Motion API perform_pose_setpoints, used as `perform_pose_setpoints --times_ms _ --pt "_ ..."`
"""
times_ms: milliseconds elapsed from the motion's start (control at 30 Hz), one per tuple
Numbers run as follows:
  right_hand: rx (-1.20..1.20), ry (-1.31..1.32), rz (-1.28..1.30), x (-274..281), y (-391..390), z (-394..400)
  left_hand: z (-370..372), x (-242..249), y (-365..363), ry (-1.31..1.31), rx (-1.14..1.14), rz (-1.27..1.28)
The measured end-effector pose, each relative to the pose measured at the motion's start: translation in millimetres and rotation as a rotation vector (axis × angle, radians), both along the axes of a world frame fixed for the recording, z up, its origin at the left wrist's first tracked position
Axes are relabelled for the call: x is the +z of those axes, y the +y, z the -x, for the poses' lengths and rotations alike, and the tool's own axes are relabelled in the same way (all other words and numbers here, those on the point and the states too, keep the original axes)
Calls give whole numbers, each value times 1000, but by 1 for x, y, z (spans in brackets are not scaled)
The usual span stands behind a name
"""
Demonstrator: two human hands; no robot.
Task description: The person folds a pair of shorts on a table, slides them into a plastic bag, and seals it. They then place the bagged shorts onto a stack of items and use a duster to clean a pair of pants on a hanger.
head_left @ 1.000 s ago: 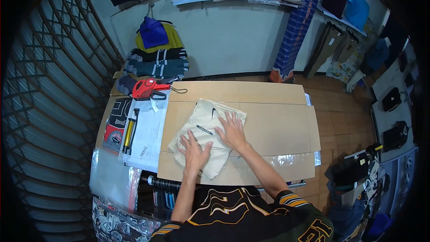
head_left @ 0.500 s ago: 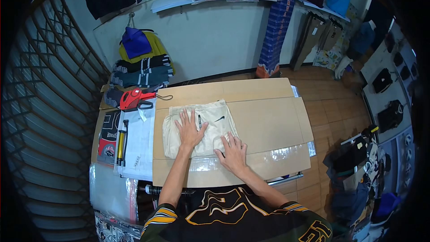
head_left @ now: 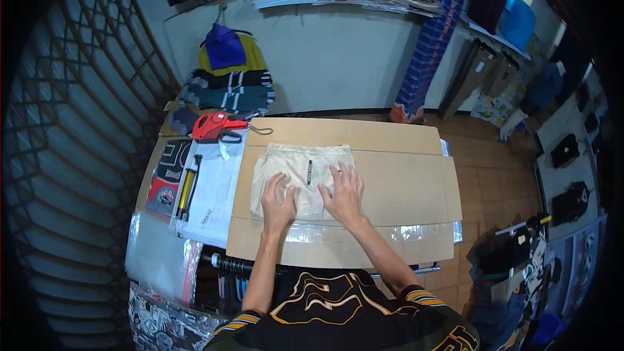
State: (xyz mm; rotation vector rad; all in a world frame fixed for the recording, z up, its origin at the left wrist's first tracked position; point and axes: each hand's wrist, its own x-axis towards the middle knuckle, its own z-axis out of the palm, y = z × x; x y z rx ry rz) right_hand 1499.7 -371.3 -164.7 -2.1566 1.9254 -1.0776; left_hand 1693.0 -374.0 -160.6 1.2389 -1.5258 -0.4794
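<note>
Both hands press flat on folded cream shorts on the cardboard-covered worktop.

The cream shorts (head_left: 303,179) lie folded into a neat rectangle on the cardboard sheet (head_left: 396,185), toward its left half, with a small dark label showing near their middle. The left hand (head_left: 279,197) and the right hand (head_left: 344,190) rest palm-down on the near edge of the shorts, fingers (head_left: 340,174) spread wide and gripping nothing. To do this pressing well, in my judgement, the palms should keep even weight and sweep outward so the fold stays square. Left of the shorts lies a white bagged garment (head_left: 214,188), with a yellow hand pump (head_left: 187,188) beyond it and a red price-label gun (head_left: 212,127) behind.
</note>
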Motion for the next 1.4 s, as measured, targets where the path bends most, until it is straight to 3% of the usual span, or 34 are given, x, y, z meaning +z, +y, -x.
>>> perform_pose_setpoints --times_ms 167,267,400,600,733,933,1000,1067,1167,1333,1400 --pt "106 59 -92 9 -42 -16 -62 -1 58 78 423 -57" --pt "38 165 -219 -8 -62 -22 -116 -19 88 56 705 -90" --pt "45 252 -287 -20 -67 -28 -184 -60 122 -75 992 -112" --pt "-1 274 -365 -19 -64 -27 -236 -90 168 -286 1342 -427" --pt "-14 272 -357 -22 -55 -24 -260 -116 188 -288 1376 -575" --pt "-36 273 -344 -24 -49 -22 -278 -122 196 -246 1353 -414" --pt "-41 272 -341 -25 -50 -22 -286 -123 193 -19 1466 -411" --pt "-34 279 -343 -25 -51 -22 -295 -125 191 25 1449 -392" --pt "-34 276 -337 -24 -50 -21 -316 -152 181 322 1525 77" --pt "-29 172 -345 -14 -46 -15 -266 -87 147 189 1312 84" --pt "83 -90 -180 -20 -42 -6 -232 -52 129 185 1191 68"
